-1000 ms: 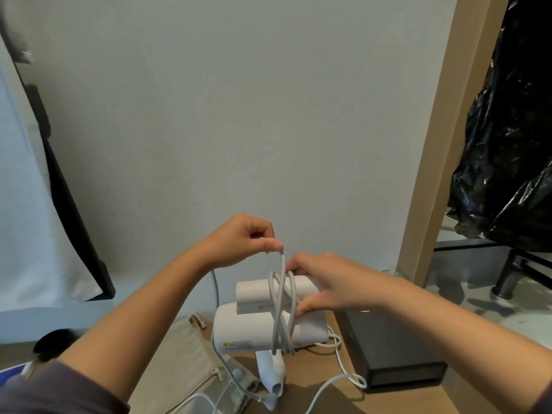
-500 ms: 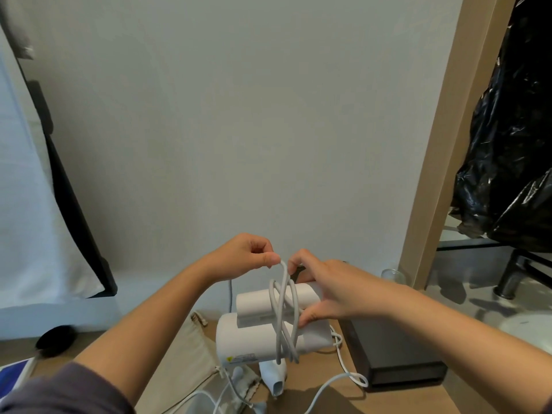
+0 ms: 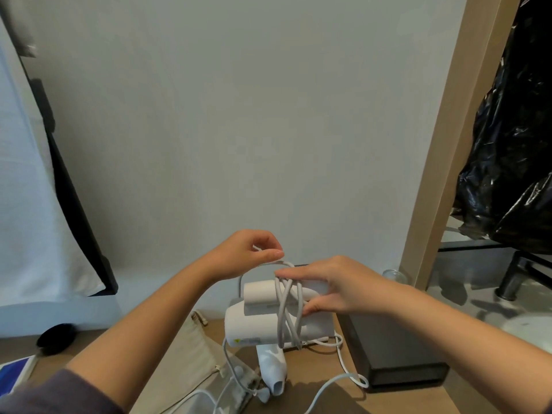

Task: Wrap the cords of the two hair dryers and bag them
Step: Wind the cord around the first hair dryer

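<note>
Mid-air, 2 hands (image 3: 243, 256) (image 3: 339, 289) hold 1 dryer (image 3: 251, 325), 1 cord (image 3: 283, 315).

The upper hair dryer (image 3: 254, 324) is plain white, with a small yellow mark near one end. The cord (image 3: 283, 312) around it is pale grey. The lower hair dryer (image 3: 272, 369) is white too. The drawstring bag (image 3: 188, 348) is plain beige, the table (image 3: 316, 372) light brown wood, the box (image 3: 397, 354) matte black, the wall (image 3: 239, 115) off-white and the plastic sack (image 3: 513, 174) glossy black.

Hair dryer (image 3: 257, 327) end hidden behind right hand (image 3: 337, 285), label (image 3: 243, 341) unreadable, loose cord (image 3: 327, 385) cut off below
</note>
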`<state>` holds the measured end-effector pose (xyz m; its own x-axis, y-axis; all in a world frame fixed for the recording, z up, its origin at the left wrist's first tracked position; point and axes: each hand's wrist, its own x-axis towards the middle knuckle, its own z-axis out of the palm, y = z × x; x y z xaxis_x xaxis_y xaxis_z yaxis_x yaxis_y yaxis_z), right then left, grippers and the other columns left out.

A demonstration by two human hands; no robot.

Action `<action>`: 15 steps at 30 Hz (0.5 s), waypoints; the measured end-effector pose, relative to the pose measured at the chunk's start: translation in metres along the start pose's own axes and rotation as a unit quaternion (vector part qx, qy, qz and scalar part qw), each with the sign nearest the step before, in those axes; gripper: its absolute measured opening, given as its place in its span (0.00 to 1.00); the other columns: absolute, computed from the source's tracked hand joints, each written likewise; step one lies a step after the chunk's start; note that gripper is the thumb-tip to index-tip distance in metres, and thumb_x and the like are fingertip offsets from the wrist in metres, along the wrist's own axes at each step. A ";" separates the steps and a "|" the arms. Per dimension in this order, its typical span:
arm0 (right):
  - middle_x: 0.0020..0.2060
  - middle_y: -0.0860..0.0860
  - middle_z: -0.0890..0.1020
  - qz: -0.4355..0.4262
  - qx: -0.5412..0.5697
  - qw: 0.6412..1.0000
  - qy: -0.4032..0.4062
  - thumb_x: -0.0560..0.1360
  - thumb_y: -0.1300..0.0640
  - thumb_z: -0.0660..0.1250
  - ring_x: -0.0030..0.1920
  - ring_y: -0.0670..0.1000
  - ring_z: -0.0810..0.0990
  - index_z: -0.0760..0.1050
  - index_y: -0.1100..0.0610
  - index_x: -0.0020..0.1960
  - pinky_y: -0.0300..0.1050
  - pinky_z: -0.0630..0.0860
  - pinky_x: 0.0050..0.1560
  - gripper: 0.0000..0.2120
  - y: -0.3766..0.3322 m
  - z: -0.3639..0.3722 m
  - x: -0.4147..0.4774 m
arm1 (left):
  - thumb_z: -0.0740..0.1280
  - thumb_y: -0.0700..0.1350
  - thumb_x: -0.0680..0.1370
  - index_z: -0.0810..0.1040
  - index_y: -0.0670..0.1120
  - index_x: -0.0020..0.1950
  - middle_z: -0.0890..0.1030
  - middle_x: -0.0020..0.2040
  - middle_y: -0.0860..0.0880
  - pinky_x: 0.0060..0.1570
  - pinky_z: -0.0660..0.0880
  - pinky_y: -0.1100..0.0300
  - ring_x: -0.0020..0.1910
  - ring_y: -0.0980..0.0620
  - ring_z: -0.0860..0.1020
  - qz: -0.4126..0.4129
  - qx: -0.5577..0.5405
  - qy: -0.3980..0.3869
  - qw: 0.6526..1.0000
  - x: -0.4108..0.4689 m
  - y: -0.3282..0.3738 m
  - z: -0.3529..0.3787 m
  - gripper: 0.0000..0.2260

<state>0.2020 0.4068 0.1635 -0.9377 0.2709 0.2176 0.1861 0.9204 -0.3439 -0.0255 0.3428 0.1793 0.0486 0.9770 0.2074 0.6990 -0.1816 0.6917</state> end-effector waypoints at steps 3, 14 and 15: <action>0.57 0.43 0.82 0.017 0.006 1.000 0.022 0.71 0.39 0.69 0.50 0.49 0.81 0.58 0.24 0.69 0.53 0.78 0.51 0.31 0.005 -0.002 -0.003 | 0.66 0.53 0.77 0.81 0.55 0.48 0.82 0.47 0.58 0.55 0.77 0.55 0.49 0.59 0.80 0.014 0.009 0.011 1.000 -0.012 0.003 -0.002 0.05; 0.66 0.39 0.76 0.060 0.011 0.998 0.027 0.72 0.45 0.73 0.64 0.45 0.76 0.64 0.37 0.73 0.49 0.74 0.62 0.32 0.011 -0.012 0.001 | 0.65 0.63 0.68 0.77 0.57 0.53 0.81 0.46 0.59 0.45 0.77 0.57 0.44 0.58 0.79 0.059 0.105 0.019 0.993 -0.037 0.003 0.010 0.18; 0.66 0.40 0.76 0.059 -0.033 0.998 0.019 0.74 0.43 0.70 0.61 0.47 0.78 0.62 0.37 0.73 0.49 0.75 0.60 0.31 0.009 -0.015 0.003 | 0.65 0.63 0.68 0.77 0.57 0.54 0.81 0.46 0.59 0.45 0.77 0.57 0.44 0.58 0.78 0.063 0.111 0.023 0.992 -0.036 0.004 0.010 0.18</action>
<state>0.2056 0.4203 0.1741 -0.8967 0.3871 0.2145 0.3139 0.8980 -0.3083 -0.0171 0.3080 0.1674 0.1165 0.9412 0.3171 0.8294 -0.2678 0.4903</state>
